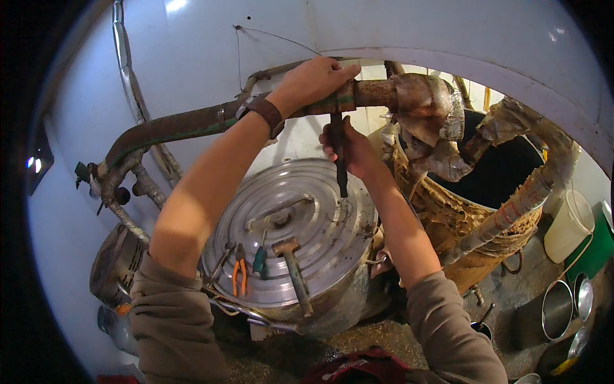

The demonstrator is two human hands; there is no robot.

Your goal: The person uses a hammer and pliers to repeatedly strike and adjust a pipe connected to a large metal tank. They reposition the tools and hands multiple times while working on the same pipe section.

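Upper centre, the pipe [374, 93] was seemingly steadied by the left hand [314, 79], grip unclear; a handle [339, 163] was gripped by the right hand [353, 150].

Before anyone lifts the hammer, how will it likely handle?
The hammer will probably feel heavy at one end, given its blocky head. Its straight handle looks stiff. On the ridged lid, it may rock if pushed.

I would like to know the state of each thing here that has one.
Left hand: draped over the pipe
Right hand: gripping the dark bar
Metal lid: covering the vat
Hammer: lying on lid
Pliers: lying, handles apart
Screwdriver: lying flat
Wrapped vessel: wrapping ragged
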